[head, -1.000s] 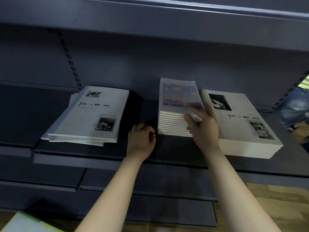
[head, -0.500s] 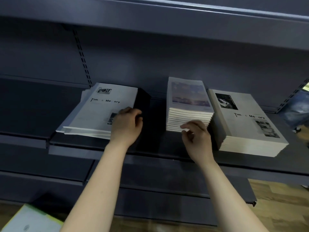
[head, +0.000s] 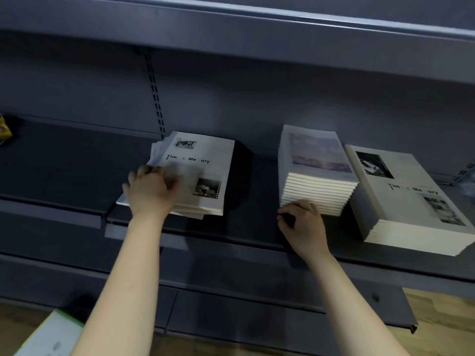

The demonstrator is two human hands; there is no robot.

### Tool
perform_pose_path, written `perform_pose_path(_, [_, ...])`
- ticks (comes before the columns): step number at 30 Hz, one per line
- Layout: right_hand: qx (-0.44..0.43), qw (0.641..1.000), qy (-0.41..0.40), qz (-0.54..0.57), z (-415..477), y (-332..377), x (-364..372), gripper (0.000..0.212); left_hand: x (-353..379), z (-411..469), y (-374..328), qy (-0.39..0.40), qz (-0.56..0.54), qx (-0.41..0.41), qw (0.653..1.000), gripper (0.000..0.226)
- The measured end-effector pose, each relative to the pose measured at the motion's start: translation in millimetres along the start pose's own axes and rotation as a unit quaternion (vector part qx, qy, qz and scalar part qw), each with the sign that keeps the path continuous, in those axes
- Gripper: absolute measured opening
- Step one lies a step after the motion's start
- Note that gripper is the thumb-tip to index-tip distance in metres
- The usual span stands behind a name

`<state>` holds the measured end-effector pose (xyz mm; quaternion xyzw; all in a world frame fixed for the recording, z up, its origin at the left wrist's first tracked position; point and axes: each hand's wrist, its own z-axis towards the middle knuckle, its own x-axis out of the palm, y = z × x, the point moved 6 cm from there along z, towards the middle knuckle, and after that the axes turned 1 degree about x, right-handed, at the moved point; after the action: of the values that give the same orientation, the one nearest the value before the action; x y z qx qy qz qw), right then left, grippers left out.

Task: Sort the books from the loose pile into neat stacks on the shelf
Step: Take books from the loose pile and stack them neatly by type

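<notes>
While our left hand point(head: 150, 190) lies flat, gripping nothing, on the fanned loose pile point(head: 191, 173), we judge these thin books slippery, best squared from both edges; our right hand point(head: 302, 222) curls loosely, holding nothing.

Shelf point(head: 257, 227): dark slate grey, with a slotted upright of the same grey.
Left pile point(head: 203, 173): white covers, black lettering, two small black-and-white photos.
Middle stack point(head: 316, 155): pale cover with a hazy blue-purple picture; cream page edges.
Right stack point(head: 408, 191): white cover, black lettering, black-and-white photos; cream edges.
Floor point(head: 442, 317): light brown wood grain.
Near-left box point(head: 51, 337): white with a light green edge.
Far-left item point(head: 3, 129): yellow, partly cut off.
</notes>
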<state>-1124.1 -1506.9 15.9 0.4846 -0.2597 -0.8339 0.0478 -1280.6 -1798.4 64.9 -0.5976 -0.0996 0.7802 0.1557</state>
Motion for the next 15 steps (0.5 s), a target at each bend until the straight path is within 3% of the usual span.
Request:
perform_pose_path(8, [-0.008,1.000,-0.020,-0.015,-0.6,-0.6,1.6,0.013,0.1,14.3,19.3,0.051,-0.003,-0.061,0.997,0.080])
perform_pose_path(12, [-0.012,0.999,-0.025,-0.016,-1.2,-0.7,1.7,0.012,-7.7,22.7,21.8,0.063,-0.068,-0.074,0.993,0.054])
perform_pose_path(15, [-0.010,1.000,-0.023,-0.016,-1.7,-1.7,1.6,0.013,-12.4,20.7,20.8,0.011,-0.179,-0.045,0.983,0.039])
